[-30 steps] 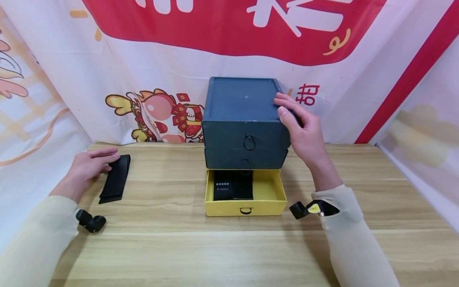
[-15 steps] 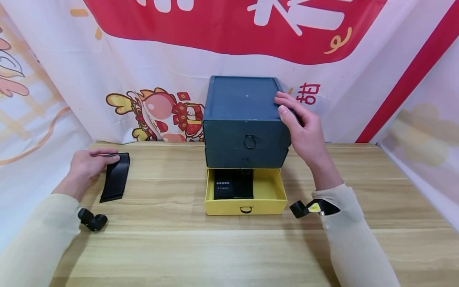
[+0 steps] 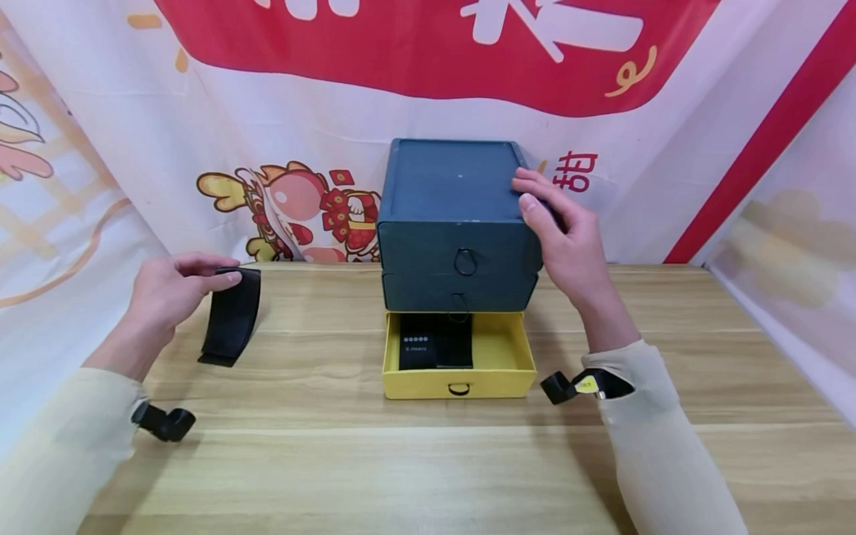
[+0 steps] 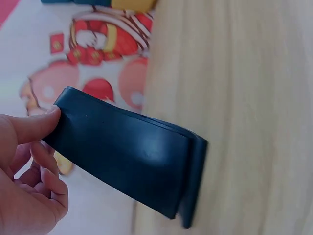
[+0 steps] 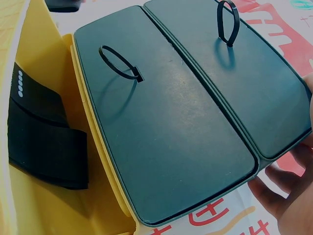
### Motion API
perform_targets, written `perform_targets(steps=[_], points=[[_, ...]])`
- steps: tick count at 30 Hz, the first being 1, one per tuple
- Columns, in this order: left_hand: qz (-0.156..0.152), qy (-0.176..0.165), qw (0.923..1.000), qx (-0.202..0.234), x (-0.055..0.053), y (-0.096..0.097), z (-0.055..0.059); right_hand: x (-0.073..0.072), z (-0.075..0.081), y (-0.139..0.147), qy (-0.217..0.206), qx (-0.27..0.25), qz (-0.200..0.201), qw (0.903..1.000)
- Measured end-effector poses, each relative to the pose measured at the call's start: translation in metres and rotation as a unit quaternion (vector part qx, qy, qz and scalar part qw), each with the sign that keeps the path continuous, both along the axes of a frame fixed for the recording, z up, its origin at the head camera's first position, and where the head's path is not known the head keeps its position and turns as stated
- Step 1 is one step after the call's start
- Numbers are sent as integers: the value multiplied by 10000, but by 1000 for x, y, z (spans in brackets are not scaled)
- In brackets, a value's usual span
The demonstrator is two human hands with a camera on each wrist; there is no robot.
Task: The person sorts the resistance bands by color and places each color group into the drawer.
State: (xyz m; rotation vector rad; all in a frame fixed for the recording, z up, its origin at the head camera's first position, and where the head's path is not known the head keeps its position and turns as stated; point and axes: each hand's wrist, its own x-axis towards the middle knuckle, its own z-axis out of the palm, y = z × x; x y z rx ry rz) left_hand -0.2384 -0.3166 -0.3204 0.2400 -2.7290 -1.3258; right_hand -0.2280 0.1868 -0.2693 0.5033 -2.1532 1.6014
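My left hand [image 3: 170,293] pinches one end of a folded black resistance band [image 3: 232,316] between thumb and fingers; in the left wrist view the flat band [image 4: 122,149] hangs out from the fingertips. My right hand [image 3: 568,238] rests on the right top edge of a dark blue drawer unit [image 3: 455,182], its fingers over the corner. Below the two blue drawers, a yellow drawer [image 3: 498,345] is pulled out. Inside it, on the left, lies another black band [image 3: 417,355] marked "X-Heavy". The right wrist view shows this band [image 5: 49,152] from the side.
The drawer unit stands on a wooden table [image 3: 401,475] near its back edge. Each blue drawer front has a black loop pull [image 3: 465,261], and the yellow one has a similar pull [image 3: 458,389]. A printed white and red cloth [image 3: 301,104] hangs behind.
My left hand has taken hold of the black resistance band and lifted it off the table, slightly up and to the right. My right hand keeps its place on the drawer unit.
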Motion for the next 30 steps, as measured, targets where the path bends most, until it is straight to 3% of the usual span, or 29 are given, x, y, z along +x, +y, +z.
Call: perform_targets(steps=[11, 24, 30], points=[[-522, 770, 9956, 62, 28, 53, 39, 1, 1, 1, -12, -12, -7, 10000], [-747, 1351, 9873, 361, 54, 112, 63, 0, 0, 0, -3, 11, -30, 10000], [-1028, 1512, 9820, 467, 65, 134, 72, 0, 0, -1, -2, -12, -27, 10000]])
